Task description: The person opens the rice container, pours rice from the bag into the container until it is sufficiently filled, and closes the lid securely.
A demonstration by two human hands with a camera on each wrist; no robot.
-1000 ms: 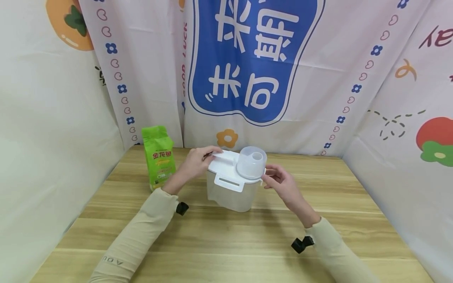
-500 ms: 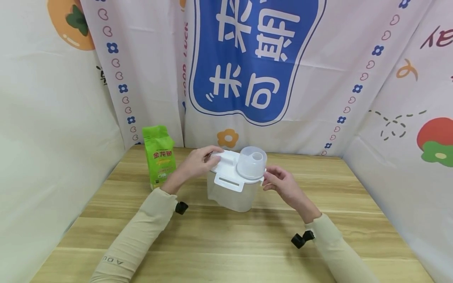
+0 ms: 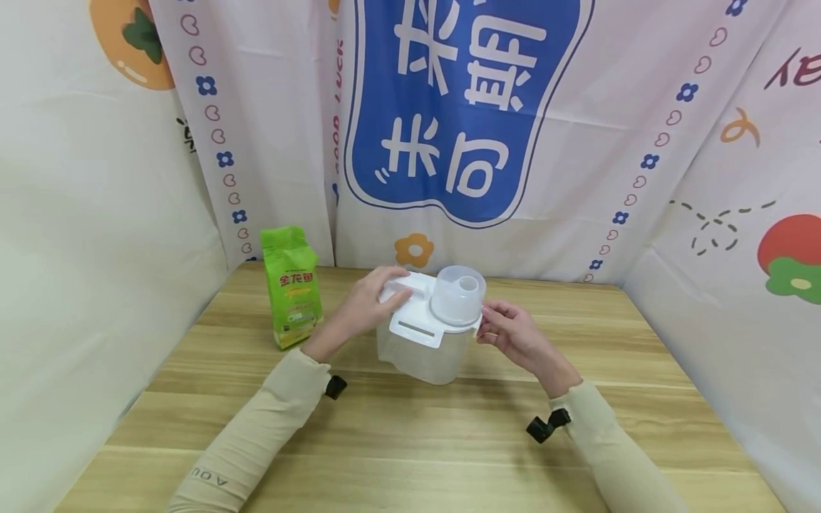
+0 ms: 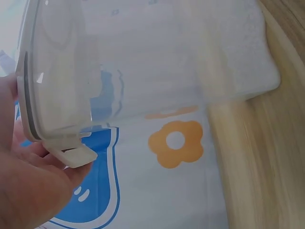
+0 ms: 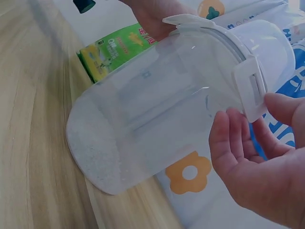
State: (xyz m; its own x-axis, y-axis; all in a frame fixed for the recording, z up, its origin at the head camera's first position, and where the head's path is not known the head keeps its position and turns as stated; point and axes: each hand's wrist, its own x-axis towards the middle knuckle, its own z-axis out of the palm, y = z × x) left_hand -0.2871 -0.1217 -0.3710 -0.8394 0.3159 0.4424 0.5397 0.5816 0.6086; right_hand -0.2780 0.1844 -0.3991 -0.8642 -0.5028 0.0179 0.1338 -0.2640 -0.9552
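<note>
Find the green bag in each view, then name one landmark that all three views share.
Head: the green bag stands left of the container.
Left wrist: not in it.
Right wrist: upper left, partly behind the container.
Shared landmark: the orange flower.

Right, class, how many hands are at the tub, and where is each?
2: the left hand on the left end of the lid, the right hand at the clip on its right end.
</note>
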